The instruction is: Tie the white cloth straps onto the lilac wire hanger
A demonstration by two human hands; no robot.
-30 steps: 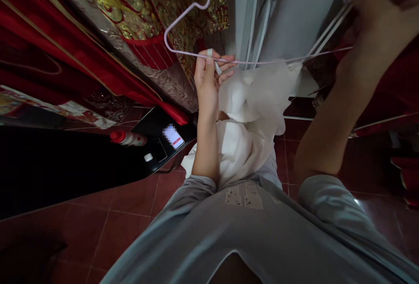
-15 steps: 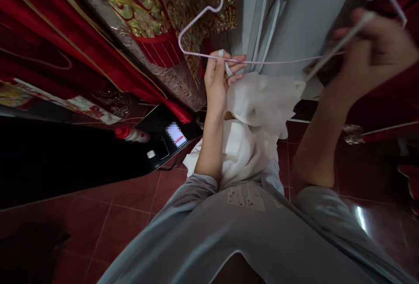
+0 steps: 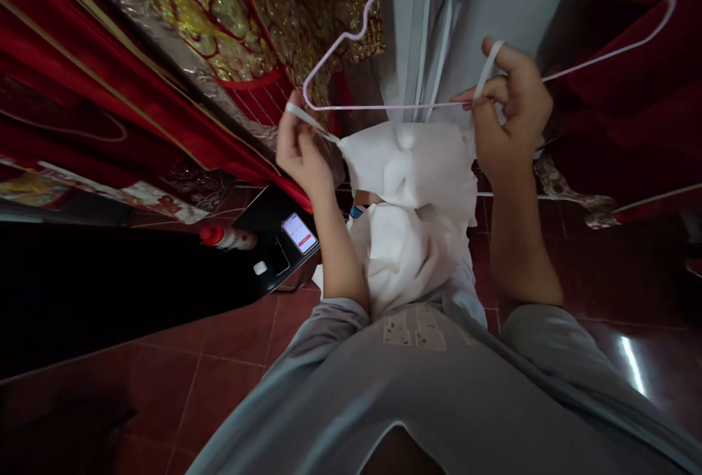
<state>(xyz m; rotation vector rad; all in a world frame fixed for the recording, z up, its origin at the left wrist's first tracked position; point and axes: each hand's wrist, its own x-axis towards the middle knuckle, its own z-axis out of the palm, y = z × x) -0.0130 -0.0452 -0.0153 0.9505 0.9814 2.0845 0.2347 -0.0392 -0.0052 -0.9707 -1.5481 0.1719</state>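
Left grip [image 3: 303, 150] is pinching a white fabric strap [image 3: 315, 123]; half-spread right grip [image 3: 515, 115] is holding another strap [image 3: 488, 69], touching a slim lilac hanger [image 3: 378, 107], white cloth [image 3: 409, 161] hanging below.

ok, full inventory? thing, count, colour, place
clothes hanger: 1, pale lilac, upper centre-right
strapped garment: 1, white, below hanger
lit phone: 1, white-red screen, table
dark phone: 1, black, table
small case: 1, white, table
bottle: 1, pale, red cap, table
table: 1, black, left
sequined fabric: uncounted, gold-red, upper left
red cloth: several, red, both sides
panelling: uncounted, grey, upper centre
floor tiles: many, dark red, below
shirt: 1, grey, worn
left hand: 1, bare, holding left strap
right hand: 1, bare, at right strap
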